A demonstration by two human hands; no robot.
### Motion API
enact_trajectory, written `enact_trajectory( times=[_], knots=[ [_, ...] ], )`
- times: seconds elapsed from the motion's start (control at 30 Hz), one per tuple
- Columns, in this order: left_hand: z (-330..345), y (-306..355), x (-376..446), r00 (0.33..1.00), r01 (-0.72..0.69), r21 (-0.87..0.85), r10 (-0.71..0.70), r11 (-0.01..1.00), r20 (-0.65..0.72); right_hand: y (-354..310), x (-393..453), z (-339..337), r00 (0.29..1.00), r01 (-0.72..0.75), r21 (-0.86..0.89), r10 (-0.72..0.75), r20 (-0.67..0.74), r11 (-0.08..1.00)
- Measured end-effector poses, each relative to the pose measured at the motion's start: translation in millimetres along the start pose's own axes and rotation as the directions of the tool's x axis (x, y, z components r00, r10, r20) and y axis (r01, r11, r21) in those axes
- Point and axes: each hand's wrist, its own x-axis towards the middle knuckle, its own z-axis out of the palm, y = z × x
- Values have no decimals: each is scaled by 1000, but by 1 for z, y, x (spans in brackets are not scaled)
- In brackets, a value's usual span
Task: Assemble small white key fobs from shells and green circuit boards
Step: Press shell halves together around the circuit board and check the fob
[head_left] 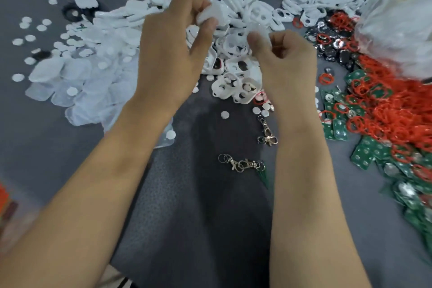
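Two hands work above a grey surface [58, 147] heaped with small parts

Left hand [168, 54] pinches a white shell [210, 15]; right hand [280, 58] is curled, its contents blurred. White shells [245, 7] lie beyond them, green circuit boards [364, 156] and red rings [385, 110] at right, metal clasps [243, 163] between the forearms

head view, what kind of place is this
Likely a small hand-assembly workbench: bulk heaps of white shells, green boards and red rings on a grey table, and the left hand holding a white piece.
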Motion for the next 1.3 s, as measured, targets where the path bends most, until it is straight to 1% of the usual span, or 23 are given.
enact_trajectory(
  times=[0.07,0.13,0.2,0.23,0.3,0.4,0.47,0.53,0.6,0.63,0.7,0.77,0.87,0.93,1.0,1.07,1.13,1.3],
  knots=[
    [1,16,-15,999,-40,-15,41,999,26,-2,-22,-21,1000,2,-36,-3,-14,999],
    [5,37,-37,990,-85,-41,89,996,113,9,-48,-49,999,-8,-130,3,-35,991],
    [6,62,-66,972,-80,-124,105,989,212,29,-81,-80,997,-28,-184,14,-76,982],
    [7,73,-81,957,-83,-163,125,983,264,40,-100,-95,995,-35,-202,15,-100,979],
    [6,93,-115,908,-105,-206,178,973,379,57,-144,-120,992,-35,-295,-3,-129,955],
    [4,113,-163,823,-111,-236,223,965,523,71,-203,-153,984,25,-448,-100,-145,894],
    [3,122,-188,787,-114,-231,229,966,572,78,-232,-172,969,35,-547,-162,-185,836],
    [2,129,-204,759,-168,-199,256,965,599,87,-253,-186,963,36,-623,-194,-188,782],
    [0,133,-211,724,-238,-185,301,954,621,97,-267,-193,968,78,-661,-215,-129,747],
    [0,134,-212,713,-256,-192,320,947,624,102,-271,-194,969,121,-662,-233,-84,740],
    [-1,133,-213,711,-252,-211,328,944,621,108,-277,-196,959,218,-625,-285,-8,750],
    [0,133,-211,727,-197,-214,289,957,622,109,-274,-196,956,248,-520,-294,-5,817],
    [7,134,-203,772,-94,-192,193,977,606,107,-256,-195,973,153,-331,-201,-114,931],
    [14,134,-197,810,-55,-151,133,987,572,107,-241,-194,978,83,-242,-125,-166,967],
    [23,135,-190,837,-43,-105,93,994,540,109,-226,-194,980,36,-180,-70,-187,983],
    [32,136,-182,852,-50,-74,81,996,517,110,-211,-193,979,17,-172,-51,-196,985],
    [45,136,-174,859,-68,-50,84,996,505,109,-194,-189,979,11,-211,-53,-197,978],
    [76,134,-152,871,-96,43,62,994,488,107,-152,-176,972,36,-407,-127,-198,913]
  ],
)
